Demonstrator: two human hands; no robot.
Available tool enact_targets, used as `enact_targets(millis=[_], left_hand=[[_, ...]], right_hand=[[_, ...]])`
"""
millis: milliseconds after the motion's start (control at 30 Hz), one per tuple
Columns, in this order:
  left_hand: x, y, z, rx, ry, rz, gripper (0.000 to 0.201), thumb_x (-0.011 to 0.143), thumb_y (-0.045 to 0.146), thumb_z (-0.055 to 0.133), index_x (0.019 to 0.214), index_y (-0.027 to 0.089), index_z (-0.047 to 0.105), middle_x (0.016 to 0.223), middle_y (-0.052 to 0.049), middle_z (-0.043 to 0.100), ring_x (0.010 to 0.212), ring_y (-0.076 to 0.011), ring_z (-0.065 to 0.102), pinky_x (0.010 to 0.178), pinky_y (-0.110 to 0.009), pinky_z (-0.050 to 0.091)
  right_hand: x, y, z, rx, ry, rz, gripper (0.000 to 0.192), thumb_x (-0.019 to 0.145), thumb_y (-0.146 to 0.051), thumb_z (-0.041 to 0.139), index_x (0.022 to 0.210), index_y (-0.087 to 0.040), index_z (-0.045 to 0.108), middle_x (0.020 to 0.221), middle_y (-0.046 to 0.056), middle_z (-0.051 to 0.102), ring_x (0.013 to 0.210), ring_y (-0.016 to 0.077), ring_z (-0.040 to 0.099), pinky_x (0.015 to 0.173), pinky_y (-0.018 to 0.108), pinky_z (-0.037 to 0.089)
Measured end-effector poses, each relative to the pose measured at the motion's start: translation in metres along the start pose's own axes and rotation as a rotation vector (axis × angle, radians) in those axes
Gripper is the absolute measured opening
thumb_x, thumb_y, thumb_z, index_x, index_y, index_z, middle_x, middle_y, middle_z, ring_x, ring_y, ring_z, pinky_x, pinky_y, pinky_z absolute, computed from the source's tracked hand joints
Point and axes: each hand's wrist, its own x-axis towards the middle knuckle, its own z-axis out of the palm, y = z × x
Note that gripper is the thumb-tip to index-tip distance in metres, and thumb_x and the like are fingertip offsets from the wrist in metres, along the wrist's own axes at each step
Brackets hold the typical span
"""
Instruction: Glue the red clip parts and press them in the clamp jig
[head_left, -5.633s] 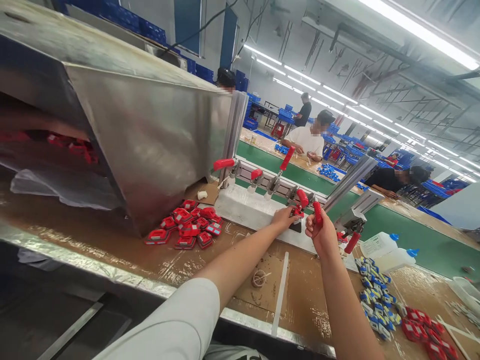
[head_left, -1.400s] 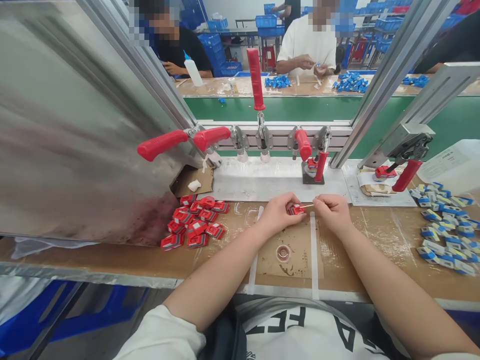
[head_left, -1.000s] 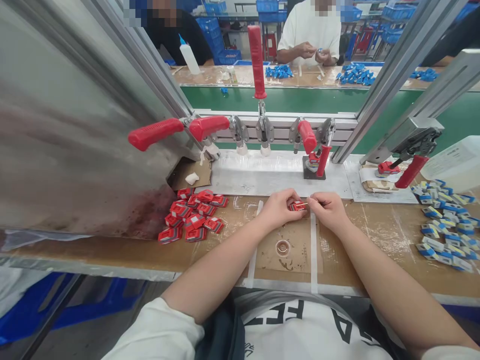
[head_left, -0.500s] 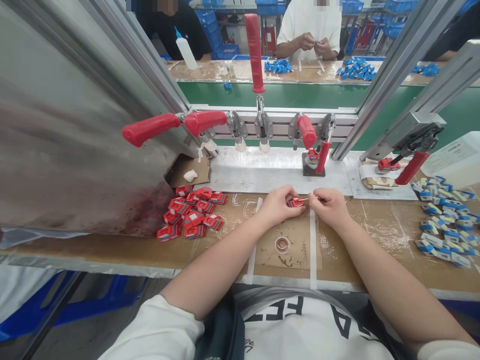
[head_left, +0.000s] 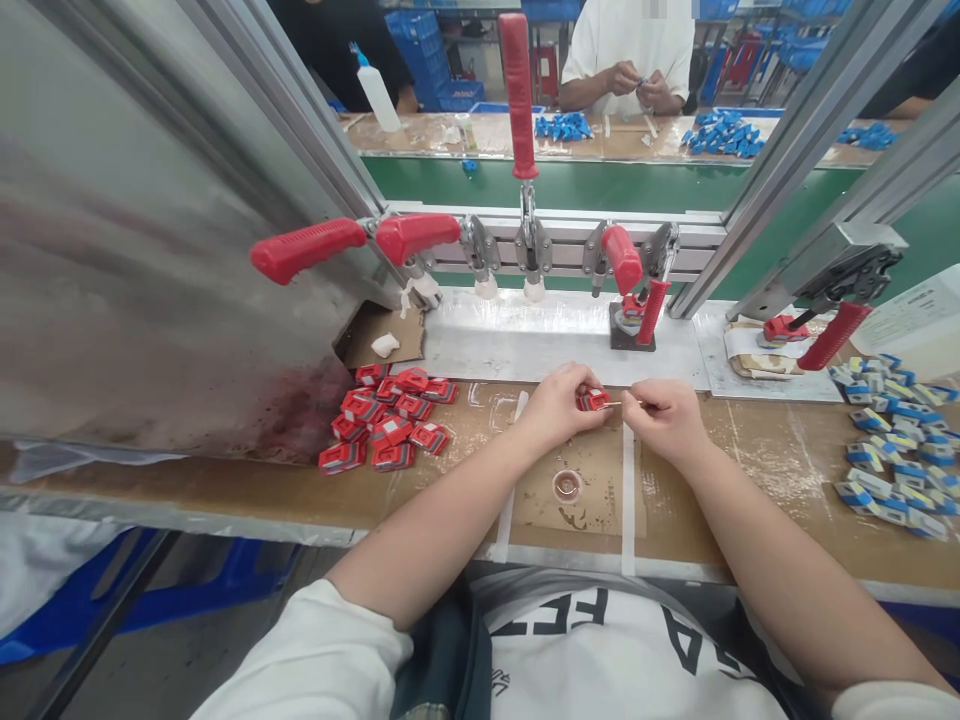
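Note:
My left hand (head_left: 556, 404) pinches a small red part (head_left: 592, 400) just above the brown bench top. My right hand (head_left: 660, 416) holds a thin stick (head_left: 616, 404) whose tip touches that red part. Both hands are close together in front of the white fixture plate (head_left: 525, 340). A small round cap (head_left: 567, 486) lies on the bench just below my hands.
A pile of red parts (head_left: 386, 418) lies left of my hands beside a steel chute (head_left: 150, 250). Blue parts (head_left: 892, 440) are heaped at the right. Red-handled toggle clamps (head_left: 517, 95) stand along the rail behind. Across a green conveyor (head_left: 570, 185), people work at another bench.
Earlier my hands were up at the clamps on the rail. Over the last second they have stayed at the bench, holding the red part and stick with only slight shifts.

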Motion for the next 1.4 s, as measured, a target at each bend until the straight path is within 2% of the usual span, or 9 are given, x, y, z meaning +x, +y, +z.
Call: enact_targets(millis=[67,133,267,533,700,767,933,1000,1400], left_hand=[[0.000,-0.001,0.000,-0.011,0.017,0.035,0.022,0.074,0.024,0.081,0.091,0.021,0.067,0.100,-0.002,0.061,0.087,-0.0173,0.062,0.078,-0.029,0.050],[0.000,-0.001,0.000,-0.027,0.023,0.062,0.023,0.076,0.022,0.081,0.095,0.021,0.069,0.108,-0.004,0.061,0.094,-0.0186,0.064,0.084,-0.031,0.051],[0.002,-0.002,-0.001,-0.039,0.013,0.129,0.022,0.077,0.019,0.082,0.096,0.022,0.070,0.107,-0.004,0.064,0.100,-0.0203,0.064,0.089,-0.033,0.051],[0.003,-0.006,0.001,-0.045,0.013,0.186,0.022,0.079,0.018,0.082,0.096,0.020,0.068,0.100,-0.002,0.066,0.095,-0.0195,0.064,0.084,-0.031,0.049],[0.003,-0.008,0.002,-0.052,0.004,0.180,0.022,0.078,0.019,0.082,0.096,0.021,0.069,0.098,-0.002,0.066,0.092,-0.0189,0.064,0.084,-0.031,0.049],[0.003,-0.008,0.001,-0.056,-0.004,0.164,0.022,0.078,0.020,0.081,0.096,0.021,0.069,0.098,-0.001,0.067,0.092,-0.0189,0.064,0.083,-0.031,0.049],[0.002,-0.006,0.000,-0.057,-0.009,0.164,0.018,0.081,0.023,0.079,0.097,0.022,0.070,0.098,-0.001,0.068,0.091,-0.0181,0.064,0.082,-0.030,0.049],[0.002,-0.005,0.000,-0.055,-0.012,0.166,0.019,0.081,0.024,0.079,0.098,0.022,0.070,0.098,-0.001,0.067,0.088,-0.0172,0.064,0.079,-0.029,0.048],[0.003,-0.007,0.002,-0.027,-0.024,0.166,0.022,0.080,0.026,0.080,0.099,0.022,0.070,0.098,-0.001,0.068,0.089,-0.0180,0.065,0.081,-0.030,0.050]], right_hand=[[-0.001,-0.006,-0.001,0.159,-0.098,-0.050,0.042,0.089,-0.019,0.052,0.059,-0.023,0.023,0.054,-0.006,0.022,0.050,0.0093,0.022,0.050,0.028,0.020],[-0.004,-0.013,0.002,0.287,-0.287,-0.126,0.043,0.092,-0.020,0.052,0.060,-0.023,0.024,0.055,-0.006,0.023,0.051,0.0096,0.022,0.051,0.029,0.020],[-0.011,-0.023,0.012,0.321,-0.596,-0.206,0.043,0.090,-0.018,0.054,0.060,-0.022,0.024,0.055,-0.007,0.023,0.052,0.0096,0.022,0.053,0.029,0.019],[-0.019,-0.021,0.026,0.174,-0.708,-0.232,0.036,0.083,-0.012,0.054,0.058,-0.021,0.029,0.054,-0.007,0.027,0.054,0.0096,0.023,0.054,0.029,0.018],[-0.017,-0.021,0.022,0.279,-0.684,-0.218,0.041,0.088,-0.015,0.055,0.059,-0.021,0.027,0.056,-0.007,0.025,0.054,0.0094,0.022,0.054,0.029,0.018],[-0.013,-0.019,0.015,0.364,-0.599,-0.169,0.044,0.090,-0.018,0.055,0.058,-0.021,0.026,0.056,-0.007,0.024,0.052,0.0091,0.021,0.053,0.029,0.019],[-0.003,-0.002,-0.001,0.350,-0.077,0.192,0.045,0.088,-0.026,0.057,0.051,-0.021,0.032,0.051,-0.004,0.030,0.049,0.0092,0.026,0.049,0.028,0.020],[0.000,0.006,-0.002,0.295,0.061,0.312,0.042,0.085,-0.028,0.058,0.050,-0.021,0.036,0.049,-0.004,0.033,0.049,0.0095,0.028,0.049,0.027,0.021],[0.004,0.007,0.006,0.186,-0.043,0.353,0.040,0.080,-0.037,0.058,0.050,-0.020,0.037,0.053,-0.004,0.028,0.052,0.0097,0.028,0.050,0.026,0.022]])
